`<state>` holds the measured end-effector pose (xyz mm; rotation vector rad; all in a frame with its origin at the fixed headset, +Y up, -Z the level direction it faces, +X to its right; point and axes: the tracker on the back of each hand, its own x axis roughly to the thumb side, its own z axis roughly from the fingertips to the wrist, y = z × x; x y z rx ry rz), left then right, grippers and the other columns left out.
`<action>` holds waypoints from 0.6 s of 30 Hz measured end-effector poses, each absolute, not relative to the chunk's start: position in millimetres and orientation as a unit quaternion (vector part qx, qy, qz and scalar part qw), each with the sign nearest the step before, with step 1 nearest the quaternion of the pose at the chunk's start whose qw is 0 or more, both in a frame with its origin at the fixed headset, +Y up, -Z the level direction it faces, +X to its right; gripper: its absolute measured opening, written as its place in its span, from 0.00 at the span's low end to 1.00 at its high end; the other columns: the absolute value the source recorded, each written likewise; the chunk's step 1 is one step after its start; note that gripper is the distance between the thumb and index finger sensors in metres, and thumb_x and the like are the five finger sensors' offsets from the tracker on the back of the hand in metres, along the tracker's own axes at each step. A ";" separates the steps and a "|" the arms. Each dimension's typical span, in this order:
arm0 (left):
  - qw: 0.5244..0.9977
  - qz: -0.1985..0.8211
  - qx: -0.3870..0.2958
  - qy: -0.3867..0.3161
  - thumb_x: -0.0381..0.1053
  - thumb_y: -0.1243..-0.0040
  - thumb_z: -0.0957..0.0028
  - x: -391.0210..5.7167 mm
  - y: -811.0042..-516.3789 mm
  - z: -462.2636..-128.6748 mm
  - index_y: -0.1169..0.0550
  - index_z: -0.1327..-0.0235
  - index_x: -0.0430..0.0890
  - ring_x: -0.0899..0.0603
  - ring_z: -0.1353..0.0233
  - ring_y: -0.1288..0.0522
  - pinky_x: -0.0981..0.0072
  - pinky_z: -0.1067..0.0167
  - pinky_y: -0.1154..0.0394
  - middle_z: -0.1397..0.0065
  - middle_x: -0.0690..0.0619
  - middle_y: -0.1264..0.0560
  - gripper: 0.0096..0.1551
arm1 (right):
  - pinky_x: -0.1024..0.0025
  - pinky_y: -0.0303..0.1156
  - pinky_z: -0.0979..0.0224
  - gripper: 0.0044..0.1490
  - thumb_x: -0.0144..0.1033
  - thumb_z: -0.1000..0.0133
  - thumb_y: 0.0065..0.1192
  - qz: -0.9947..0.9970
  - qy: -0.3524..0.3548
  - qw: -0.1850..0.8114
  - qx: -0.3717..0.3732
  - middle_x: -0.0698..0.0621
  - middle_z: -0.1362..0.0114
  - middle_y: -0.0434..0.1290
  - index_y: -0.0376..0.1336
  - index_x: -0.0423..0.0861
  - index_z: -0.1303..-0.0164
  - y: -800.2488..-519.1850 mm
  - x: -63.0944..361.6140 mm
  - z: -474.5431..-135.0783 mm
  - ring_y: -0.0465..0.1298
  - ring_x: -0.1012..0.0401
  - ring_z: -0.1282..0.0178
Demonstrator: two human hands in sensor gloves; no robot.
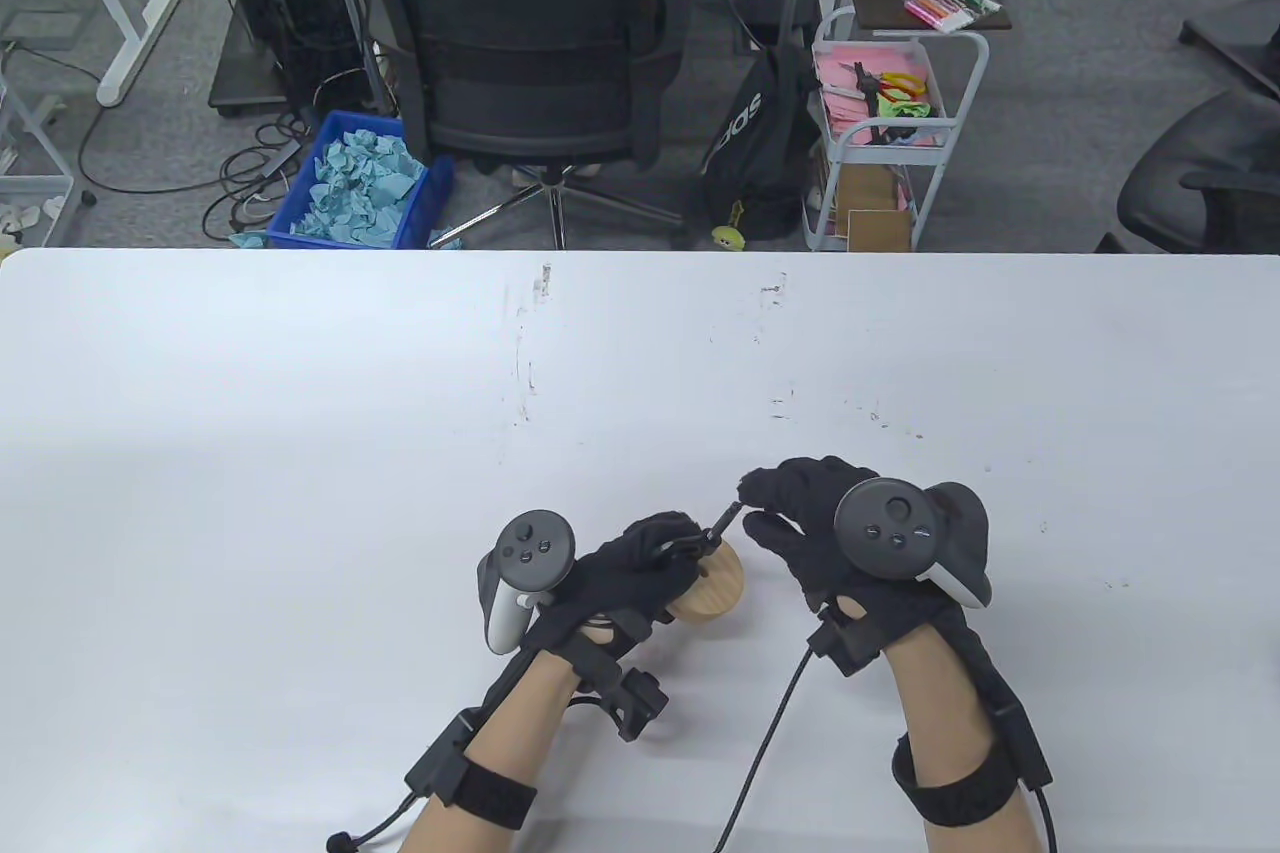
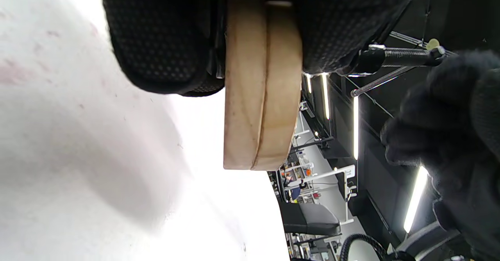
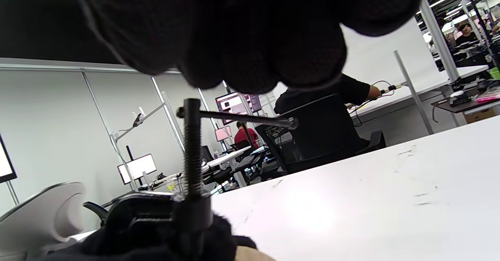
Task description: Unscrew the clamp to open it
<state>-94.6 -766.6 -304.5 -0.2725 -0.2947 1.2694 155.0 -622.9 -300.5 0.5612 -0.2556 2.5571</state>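
Observation:
A small black clamp (image 1: 692, 547) squeezes two stacked wooden discs (image 1: 716, 583), low on the white table (image 1: 300, 413). My left hand (image 1: 668, 545) grips the clamp frame and the discs; its fingers wrap both sides of the discs in the left wrist view (image 2: 262, 97). The threaded screw (image 1: 723, 523) points up and to the right; its cross bar (image 3: 238, 118) shows whole in the right wrist view. My right hand (image 1: 758, 505) has thumb and forefinger bent close around the screw's top. Its fingers (image 3: 254, 58) hang just above the bar with a gap.
The rest of the table around the hands holds nothing else. An office chair (image 1: 530, 43), a blue bin (image 1: 350, 183) and a white cart (image 1: 880, 143) stand beyond the far edge.

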 end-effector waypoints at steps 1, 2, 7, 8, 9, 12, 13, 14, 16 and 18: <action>0.785 0.591 -0.126 -0.136 0.52 0.34 0.45 -94.9 -766.5 -304.3 0.22 0.37 0.56 0.45 0.41 0.14 0.73 0.44 0.14 0.21 0.46 0.34 0.22 | 0.49 0.71 0.42 0.28 0.54 0.54 0.66 0.945 -0.083 0.247 0.199 0.52 0.48 0.78 0.75 0.50 0.51 -624.1 156.0 -302.0 0.80 0.51 0.52; 0.785 0.591 -0.125 -0.137 0.52 0.34 0.45 -94.9 -766.5 -304.3 0.22 0.37 0.55 0.45 0.40 0.14 0.73 0.44 0.14 0.21 0.46 0.34 0.22 | 0.49 0.71 0.43 0.29 0.55 0.54 0.65 0.947 -0.074 0.245 0.194 0.51 0.49 0.79 0.75 0.49 0.52 -625.5 156.1 -302.8 0.80 0.51 0.53; 0.778 0.593 -0.135 -0.158 0.52 0.34 0.45 -89.3 -766.3 -303.0 0.22 0.37 0.56 0.45 0.40 0.14 0.73 0.44 0.14 0.21 0.47 0.34 0.22 | 0.49 0.70 0.40 0.41 0.64 0.56 0.61 0.955 -0.048 0.227 0.184 0.49 0.42 0.76 0.71 0.48 0.40 -634.2 154.5 -307.5 0.79 0.49 0.48; 0.778 0.593 -0.135 -0.159 0.52 0.34 0.45 -88.3 -766.4 -302.7 0.22 0.37 0.56 0.44 0.40 0.14 0.73 0.44 0.14 0.21 0.46 0.34 0.22 | 0.48 0.69 0.39 0.42 0.64 0.56 0.61 0.953 -0.045 0.232 0.189 0.49 0.41 0.75 0.70 0.48 0.39 -634.6 153.5 -307.4 0.79 0.49 0.46; 0.779 0.590 -0.137 -0.162 0.52 0.34 0.45 -87.2 -766.4 -302.8 0.22 0.37 0.56 0.44 0.40 0.14 0.73 0.44 0.14 0.21 0.46 0.34 0.22 | 0.48 0.69 0.39 0.42 0.64 0.55 0.62 0.951 -0.042 0.239 0.193 0.49 0.40 0.75 0.69 0.48 0.37 -635.1 152.0 -306.8 0.78 0.48 0.45; 0.780 0.586 -0.140 -0.166 0.52 0.34 0.45 -85.8 -766.6 -302.7 0.22 0.37 0.56 0.44 0.40 0.14 0.73 0.44 0.14 0.21 0.46 0.33 0.22 | 0.48 0.68 0.37 0.40 0.58 0.54 0.63 0.947 -0.051 0.236 0.210 0.49 0.37 0.73 0.67 0.49 0.35 -635.2 146.3 -305.4 0.77 0.49 0.44; 0.783 0.583 -0.138 -0.168 0.52 0.33 0.45 -85.3 -766.3 -301.9 0.22 0.38 0.56 0.44 0.40 0.14 0.73 0.44 0.14 0.21 0.46 0.33 0.22 | 0.48 0.68 0.37 0.37 0.55 0.53 0.64 0.945 -0.055 0.239 0.216 0.49 0.37 0.73 0.66 0.49 0.35 -635.4 143.5 -304.8 0.77 0.49 0.43; 0.784 0.581 -0.137 -0.170 0.52 0.33 0.45 -84.8 -766.0 -301.5 0.22 0.38 0.56 0.44 0.40 0.14 0.73 0.44 0.14 0.21 0.46 0.33 0.22 | 0.48 0.68 0.37 0.34 0.50 0.52 0.64 0.943 -0.055 0.242 0.222 0.50 0.37 0.73 0.66 0.49 0.35 -635.5 141.6 -304.4 0.78 0.49 0.44; 0.783 0.582 -0.140 -0.170 0.52 0.34 0.45 -84.0 -766.5 -301.5 0.22 0.38 0.55 0.44 0.40 0.14 0.73 0.44 0.14 0.21 0.46 0.33 0.22 | 0.49 0.69 0.37 0.30 0.42 0.51 0.64 0.935 -0.056 0.251 0.242 0.51 0.38 0.73 0.67 0.51 0.37 -635.3 137.2 -303.3 0.78 0.50 0.44; 0.777 0.589 -0.145 -0.167 0.51 0.34 0.45 -83.7 -768.6 -302.1 0.22 0.38 0.55 0.44 0.40 0.14 0.72 0.44 0.14 0.21 0.46 0.33 0.22 | 0.48 0.68 0.36 0.27 0.35 0.51 0.64 0.932 -0.053 0.247 0.261 0.52 0.35 0.72 0.69 0.55 0.40 -634.0 133.4 -300.8 0.77 0.49 0.42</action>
